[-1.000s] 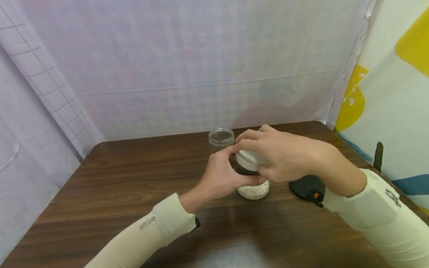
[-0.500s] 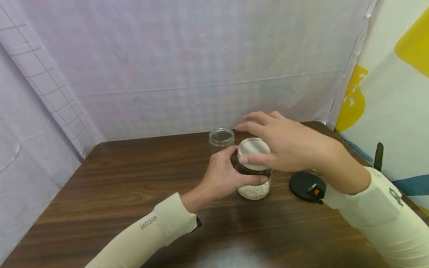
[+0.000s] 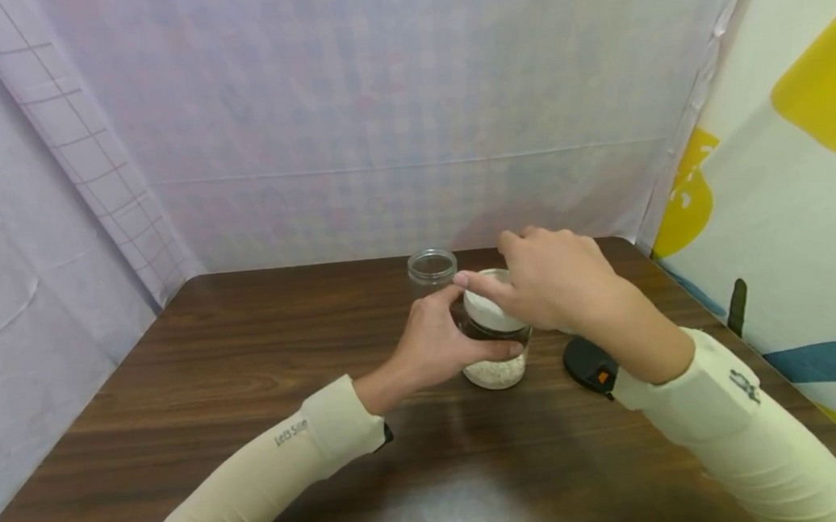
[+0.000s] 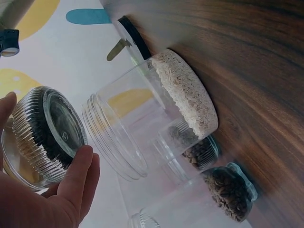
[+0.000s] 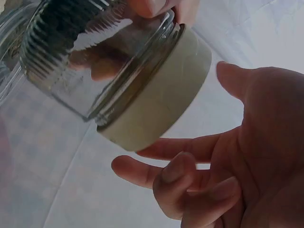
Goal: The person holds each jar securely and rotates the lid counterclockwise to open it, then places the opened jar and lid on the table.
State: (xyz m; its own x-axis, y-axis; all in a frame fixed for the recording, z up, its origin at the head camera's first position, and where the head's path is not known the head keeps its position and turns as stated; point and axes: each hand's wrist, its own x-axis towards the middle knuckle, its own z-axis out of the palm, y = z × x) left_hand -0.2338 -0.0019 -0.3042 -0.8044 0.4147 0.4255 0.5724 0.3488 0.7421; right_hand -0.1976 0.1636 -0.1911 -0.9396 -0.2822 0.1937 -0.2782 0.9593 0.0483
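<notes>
My left hand [image 3: 441, 336] grips a small ribbed glass jar [image 4: 54, 130] with dark contents, its thumb and fingers around the side. The jar is tilted and carries a pale white lid [image 5: 161, 95]. Beneath it, a wide clear jar [image 4: 116, 133] stands on the table, its mouth uncovered, with a layer of pale flakes [image 3: 497, 373] at the bottom. My right hand [image 3: 561, 279] is at the lid, fingers spread and loosely bent. In the right wrist view its thumb [image 5: 232, 78] stands apart from the lid; whether a fingertip touches the lid is unclear.
Behind the hands stands another clear, uncovered jar [image 3: 431, 268]. The left wrist view shows dark, seed-like pieces [image 4: 228, 190] low in it. A black disc [image 3: 581, 360] with an upright tab lies on the wooden table [image 3: 250, 362] to the right. Cloth hangs around the back and sides.
The right hand has let go of the lid, lifted away with fingers spread, then come back over the lid's right side. The left hand and its jar have stayed nearly still.
</notes>
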